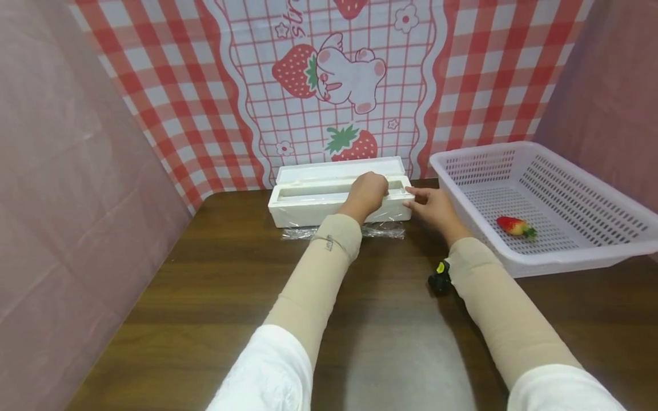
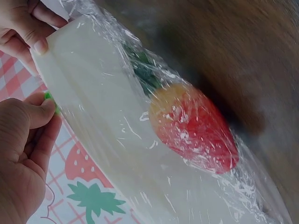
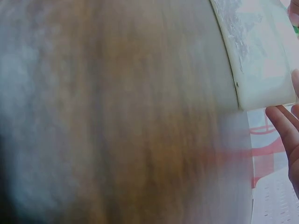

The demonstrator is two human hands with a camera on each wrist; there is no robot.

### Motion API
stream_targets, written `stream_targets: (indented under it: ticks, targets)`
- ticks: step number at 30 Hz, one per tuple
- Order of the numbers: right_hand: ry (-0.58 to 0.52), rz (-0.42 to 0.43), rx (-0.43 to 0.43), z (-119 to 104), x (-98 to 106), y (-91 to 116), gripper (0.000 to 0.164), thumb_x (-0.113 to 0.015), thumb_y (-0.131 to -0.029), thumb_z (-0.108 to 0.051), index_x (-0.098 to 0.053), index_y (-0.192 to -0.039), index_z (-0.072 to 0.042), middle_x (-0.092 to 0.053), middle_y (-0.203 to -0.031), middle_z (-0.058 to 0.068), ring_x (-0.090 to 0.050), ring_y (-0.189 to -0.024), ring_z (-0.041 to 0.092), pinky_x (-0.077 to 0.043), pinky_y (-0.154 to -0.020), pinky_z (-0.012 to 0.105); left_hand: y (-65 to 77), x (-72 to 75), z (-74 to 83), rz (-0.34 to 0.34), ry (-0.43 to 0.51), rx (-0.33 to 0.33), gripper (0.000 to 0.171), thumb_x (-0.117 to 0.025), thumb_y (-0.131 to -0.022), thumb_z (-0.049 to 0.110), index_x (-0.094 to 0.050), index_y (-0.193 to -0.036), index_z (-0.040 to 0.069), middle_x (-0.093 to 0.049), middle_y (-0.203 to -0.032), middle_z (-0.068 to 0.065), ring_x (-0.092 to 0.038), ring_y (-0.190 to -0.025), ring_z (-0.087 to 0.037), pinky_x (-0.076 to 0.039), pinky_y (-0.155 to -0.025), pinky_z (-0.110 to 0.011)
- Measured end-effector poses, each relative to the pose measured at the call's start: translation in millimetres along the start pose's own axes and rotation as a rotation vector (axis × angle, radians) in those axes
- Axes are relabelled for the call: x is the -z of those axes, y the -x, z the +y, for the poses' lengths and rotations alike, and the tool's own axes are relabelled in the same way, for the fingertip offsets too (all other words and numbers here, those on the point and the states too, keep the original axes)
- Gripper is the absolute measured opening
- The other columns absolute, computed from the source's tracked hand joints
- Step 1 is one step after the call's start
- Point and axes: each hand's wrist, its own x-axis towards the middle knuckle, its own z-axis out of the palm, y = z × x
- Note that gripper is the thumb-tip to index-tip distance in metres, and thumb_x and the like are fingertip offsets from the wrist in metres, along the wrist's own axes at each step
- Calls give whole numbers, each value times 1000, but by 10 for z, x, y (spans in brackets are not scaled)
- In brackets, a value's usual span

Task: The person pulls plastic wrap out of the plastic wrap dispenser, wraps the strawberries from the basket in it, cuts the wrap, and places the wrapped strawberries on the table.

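Note:
A long white cling film box (image 1: 298,214) lies near the back of the table with its lid (image 1: 341,169) raised. My left hand (image 1: 367,194) is over its right half and pinches a small green slider (image 2: 48,96) at the box edge. My right hand (image 1: 434,211) grips the right end of the box, thumb and fingers at its corner. Clear cling film (image 1: 295,233) comes down over the front side onto the table. Under this film, a red and yellow strawberry (image 2: 196,128) lies against the box in the left wrist view; my left arm hides it in the head view.
To the right stands a white plastic basket (image 1: 560,260) with another strawberry (image 1: 514,226) in it. A strawberry-patterned cloth (image 1: 195,97) hangs right behind the box. Pink fabric (image 1: 56,200) closes off both sides of the wooden table (image 1: 216,297).

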Motion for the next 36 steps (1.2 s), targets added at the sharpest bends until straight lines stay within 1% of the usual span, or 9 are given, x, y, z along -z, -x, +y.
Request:
stream_targets:
  ticks: [4,7,11,15,20,25,27,31,36]
  targets:
    - [11,0,-4,-5,-15,0,39,-75,-85,-7,-64,-120,7,-67,-104,27,-56,-74,11,-40,-59,8,15,-3,-33,-22,-8,1,9,-70,-88,17,-77,-95,16,-73,-94,1,-65,-91,-19,-51,-84,-30]
    - [24,2,-2,-20,-16,-3,40,-76,-85,-8,-65,-120,6,-68,-101,27,-55,-72,12,-39,-58,9,32,5,-58,-24,-6,3,10,-70,-88,17,-77,-96,16,-73,-95,1,-65,-91,-19,-51,-85,-30]
    - [28,-10,-19,-43,-20,-5,40,-75,-86,-10,-64,-121,6,-69,-96,27,-56,-71,11,-41,-57,10,55,4,-95,-18,-8,-2,11,-69,-90,19,-77,-96,16,-73,-95,2,-65,-91,-19,-51,-85,-30]
    - [40,-23,-54,-47,-29,1,41,-74,-86,-12,-63,-122,5,-69,-97,26,-57,-72,14,-42,-57,11,80,-1,-128,-21,-2,-5,11,-68,-91,21,-77,-95,15,-73,-94,1,-65,-91,-19,-51,-85,-30]
    - [27,-30,-85,-61,-37,12,41,-74,-87,-12,-63,-123,3,-69,-101,26,-58,-79,20,-42,-60,10,114,0,-158,-33,10,17,12,-68,-91,21,-78,-96,15,-73,-96,2,-65,-93,-20,-51,-88,-31]
    - [-11,-28,-97,-77,-39,20,42,-75,-86,-11,-63,-123,4,-69,-101,26,-58,-77,11,-43,-60,8,137,-1,-186,-22,25,17,11,-69,-90,19,-78,-95,15,-73,-96,2,-65,-94,-20,-51,-88,-30]
    - [-14,-19,-97,-70,-41,19,42,-75,-86,-11,-63,-123,4,-69,-99,26,-56,-73,8,-43,-59,9,144,3,-206,-23,28,15,11,-70,-90,19,-78,-96,15,-73,-97,2,-65,-95,-20,-51,-88,-30]
    - [-4,1,-97,-38,-34,14,42,-76,-86,-13,-64,-123,2,-69,-96,26,-53,-67,6,-42,-56,11,167,17,-260,-37,36,18,12,-69,-90,17,-77,-99,15,-73,-100,2,-65,-98,-21,-50,-91,-30]
    - [-18,11,-93,-16,-13,23,41,-76,-85,-12,-65,-122,3,-69,-97,26,-52,-64,1,-42,-54,11,214,34,-312,-48,54,33,14,-69,-90,15,-76,-102,15,-73,-102,1,-64,-99,-22,-50,-92,-31]
